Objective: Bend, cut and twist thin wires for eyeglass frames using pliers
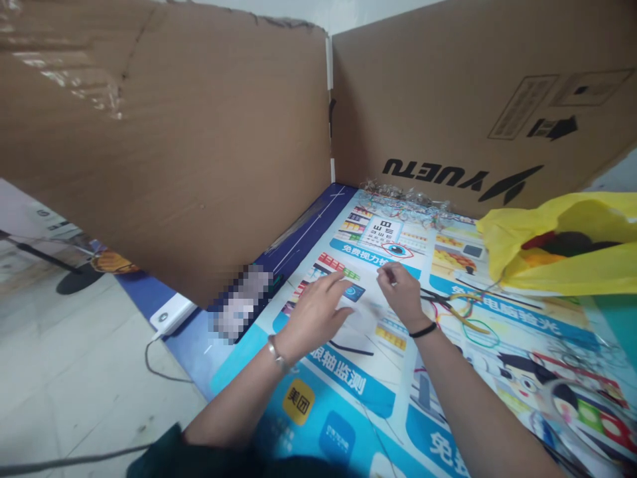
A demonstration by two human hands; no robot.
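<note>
My left hand [321,312] hovers over or rests on the printed sheet [383,411], its fingers stretched and the thumb apart, with nothing visible in it. To its right, my right hand [402,292] is closed, thumb and fingertips pinched together; whatever they hold is too small to make out. Just beyond the right wrist lies a dark-bladed tool with yellow handles [470,322], like pliers or scissors, partly hidden by the hand. Thin red, yellow and green loops of cord or wire [490,337] lie around its handles.
Tall cardboard panels [199,133] wall off the left and back. A yellow bag [517,226] with red, dark and orange contents sits at right. Clear tangled strands [408,196] lie along the back. A phone-like device [246,302], blurred, and a white power strip [172,315] are at left.
</note>
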